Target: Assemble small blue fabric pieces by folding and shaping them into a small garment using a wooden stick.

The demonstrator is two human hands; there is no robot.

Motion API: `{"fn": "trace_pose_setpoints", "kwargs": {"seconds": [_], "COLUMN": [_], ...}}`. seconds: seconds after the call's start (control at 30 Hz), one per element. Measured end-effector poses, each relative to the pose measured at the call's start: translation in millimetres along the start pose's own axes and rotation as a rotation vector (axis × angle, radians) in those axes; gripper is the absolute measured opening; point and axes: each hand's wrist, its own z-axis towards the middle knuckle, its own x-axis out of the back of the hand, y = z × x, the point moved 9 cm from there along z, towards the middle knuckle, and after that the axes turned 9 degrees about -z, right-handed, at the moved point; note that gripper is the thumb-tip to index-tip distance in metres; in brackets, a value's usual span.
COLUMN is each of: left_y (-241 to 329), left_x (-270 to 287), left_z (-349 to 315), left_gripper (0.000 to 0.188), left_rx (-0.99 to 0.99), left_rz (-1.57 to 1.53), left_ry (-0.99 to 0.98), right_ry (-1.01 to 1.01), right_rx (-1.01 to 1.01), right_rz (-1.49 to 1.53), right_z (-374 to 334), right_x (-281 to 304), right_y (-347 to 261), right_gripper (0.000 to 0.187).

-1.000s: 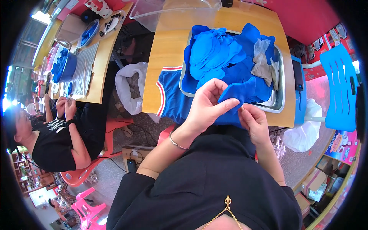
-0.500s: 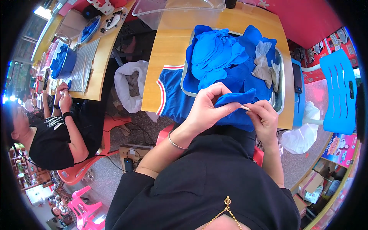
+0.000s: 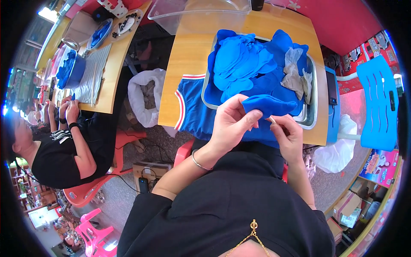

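My left hand (image 3: 229,126) is closed on a blue fabric piece (image 3: 270,104), pinching its lower edge between thumb and fingers. The piece bulges upward like a small pocket. My right hand (image 3: 290,136) pinches a thin pale stick (image 3: 272,121), whose tip meets the underside of the fabric by my left thumb; how far it goes in is hidden. Just beyond both hands stands a metal tray (image 3: 316,85) heaped with cut blue fabric pieces (image 3: 242,64). Crumpled clear plastic bags (image 3: 295,79) lie on the pile's right side.
A blue garment with red-white trim (image 3: 190,103) hangs over the near edge of the wooden table (image 3: 184,51). A clear plastic bin (image 3: 199,15) stands at the back. At left, a co-worker (image 3: 60,158) sits at another table. A white sack (image 3: 147,98) is between the tables.
The fabric piece has turned and opened into a fuller shape, its right end reaching further right. My right hand has shifted slightly left and down with the stick.
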Motion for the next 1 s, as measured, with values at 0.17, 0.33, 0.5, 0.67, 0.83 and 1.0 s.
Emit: {"fn": "trace_pose_setpoints", "kwargs": {"seconds": [0.17, 0.33, 0.5, 0.67, 0.83, 1.0], "left_y": [4.5, 14.4, 12.4, 8.6, 7.3, 15.8], "left_x": [-0.2, -3.8, -11.7, -11.0, -12.0, -11.5], "left_z": [2.5, 3.2, 4.7, 3.9, 4.8, 3.2], "left_gripper": [0.012, 0.011, 0.012, 0.010, 0.010, 0.011], "left_rx": [-0.063, -0.045, 0.024, 0.083, 0.092, 0.044], "left_rz": [-0.012, 0.174, 0.201, 0.170, 0.176, 0.208], "left_ry": [-0.020, -0.068, -0.129, -0.133, -0.151, -0.122], "right_ry": [0.053, 0.055, 0.003, -0.062, -0.121, -0.155], "right_rx": [0.038, 0.222, 0.184, 0.091, -0.177, -0.094], "right_rz": [-0.174, -0.375, -0.276, -0.050, 0.284, 0.085], "right_z": [-1.3, 3.5, 0.6, -2.4, -10.9, -8.0], "right_x": [10.5, 13.4, 8.2, -3.0, -15.0, -9.5], "right_y": [5.6, -21.6, -19.4, -3.5, 13.5, 4.3], "right_gripper": [0.008, 0.010, 0.010, 0.011, 0.007, 0.009]}}
